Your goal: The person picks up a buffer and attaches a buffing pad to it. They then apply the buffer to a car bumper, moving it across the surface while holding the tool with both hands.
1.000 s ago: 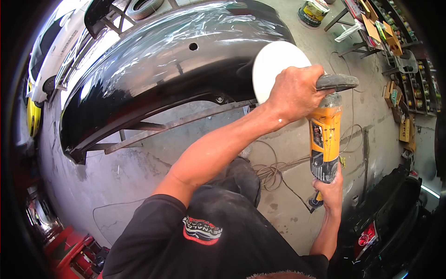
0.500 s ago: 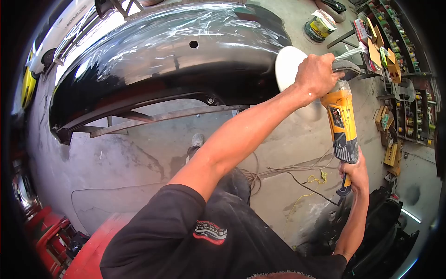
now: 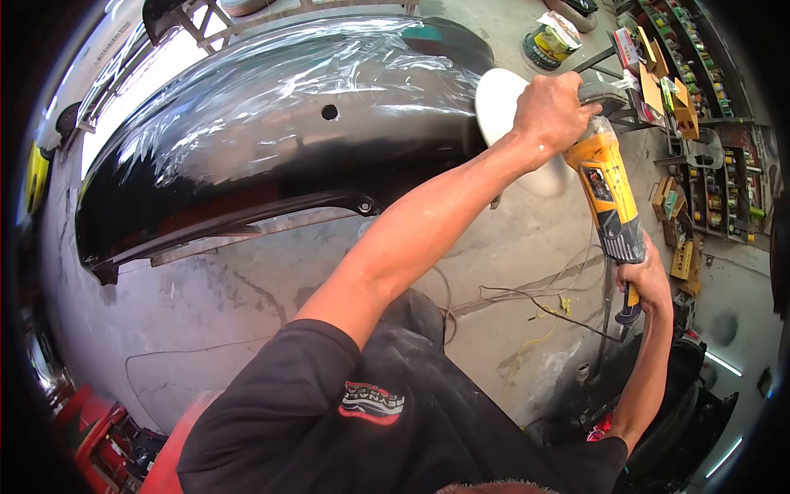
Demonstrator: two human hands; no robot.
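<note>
A yellow and black power polisher (image 3: 603, 177) is held at the right of the head view, with a round white pad (image 3: 496, 103) on its front. My left hand (image 3: 553, 114) is closed around the front handle, near the pad. Lower down, my right hand (image 3: 648, 276) wraps the rear grip, where the cord leaves the tool. The pad meets the right end of a glossy black car bumper (image 3: 271, 177). Whitish smears streak the bumper's upper face, and one round hole shows in it. My left forearm covers part of the bumper's lower right edge.
A metal stand (image 3: 185, 247) bears the bumper. Cables (image 3: 494, 300) and a yellow cord (image 3: 564, 306) lie on the concrete floor. A bucket (image 3: 551, 43) stands at the top right, near shelves of cans (image 3: 687, 62). Dark body parts (image 3: 679, 420) sit at lower right.
Both hands still grip the polisher. Its pad and my left hand appear slightly higher and further left, the rear grip further right. The bumper has also shifted left in view as the camera moved.
</note>
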